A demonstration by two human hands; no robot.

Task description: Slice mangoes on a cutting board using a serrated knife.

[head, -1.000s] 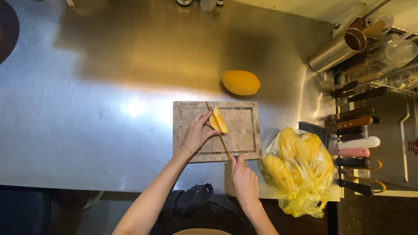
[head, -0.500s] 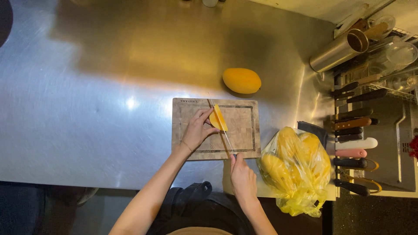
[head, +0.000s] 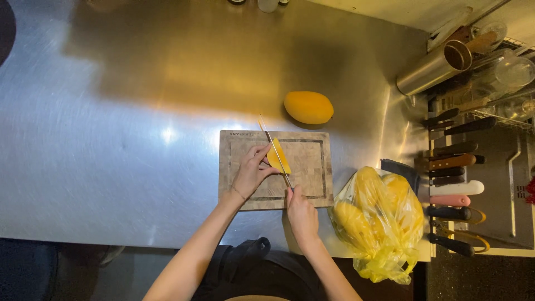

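Both hands work on the cutting board (head: 312,167): left hand (head: 249,174) pinches a mango slice (head: 278,157), right hand (head: 301,214) grips the knife (head: 274,149).

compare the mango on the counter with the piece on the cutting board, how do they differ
The whole mango is intact and rounded; the mango piece is a thin cut slab. The whole mango lies untouched on the steel counter; the piece stands on edge on the cutting board, steadied by the left hand while the knife in the right hand runs alongside it. Both are yellow-orange.
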